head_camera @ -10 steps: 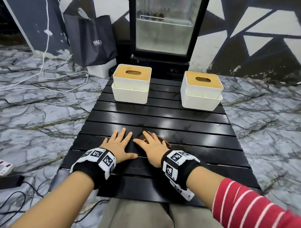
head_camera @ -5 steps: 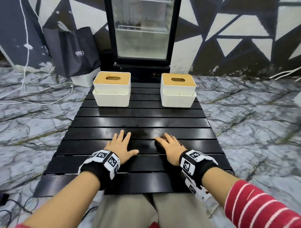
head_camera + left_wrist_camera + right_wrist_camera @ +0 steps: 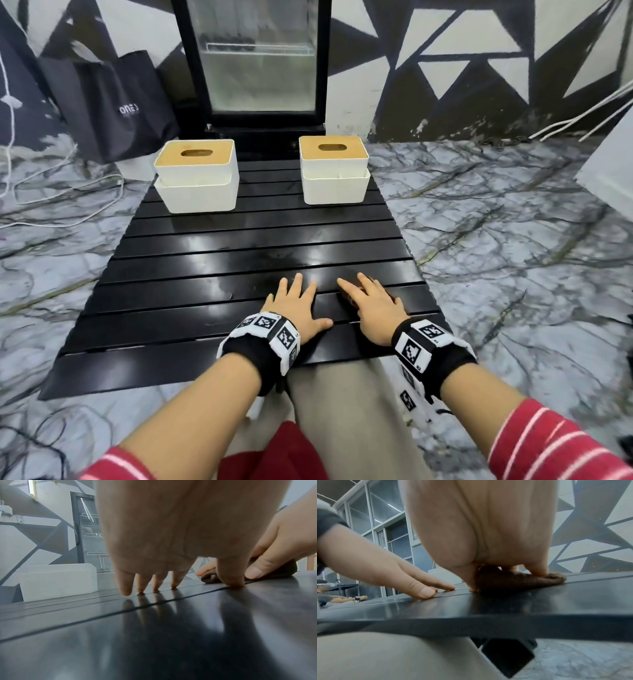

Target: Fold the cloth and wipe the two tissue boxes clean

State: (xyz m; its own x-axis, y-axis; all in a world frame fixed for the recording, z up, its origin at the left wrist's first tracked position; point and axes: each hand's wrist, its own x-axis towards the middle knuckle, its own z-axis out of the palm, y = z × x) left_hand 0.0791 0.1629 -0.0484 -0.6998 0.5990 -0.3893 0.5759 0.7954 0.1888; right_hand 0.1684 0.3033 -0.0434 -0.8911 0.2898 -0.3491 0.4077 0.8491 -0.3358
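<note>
Two white tissue boxes with wooden lids stand at the far end of the black slatted table (image 3: 239, 240), the left box (image 3: 196, 180) and the right box (image 3: 334, 171). My left hand (image 3: 296, 298) lies flat on the near slats with its fingers spread, holding nothing; its fingertips (image 3: 126, 588) touch the table. Just to its right, my right hand (image 3: 371, 301) rests flat on a bunched brown cloth (image 3: 513, 581). The fingers lie straight over the cloth and the thumb sits beside it. From the head view only an edge of the cloth (image 3: 347, 297) shows.
Behind the table stands a glass-door fridge (image 3: 260, 68), with a black paper bag (image 3: 113, 102) on its left. White cables (image 3: 51, 192) run over the marble floor at left. A white object (image 3: 609, 178) sits at the right edge. My lap is under the table's near edge.
My hands have drawn a little apart since a second ago. The right hand stays on the cloth. The head view has swung, so the table now sits further left.
</note>
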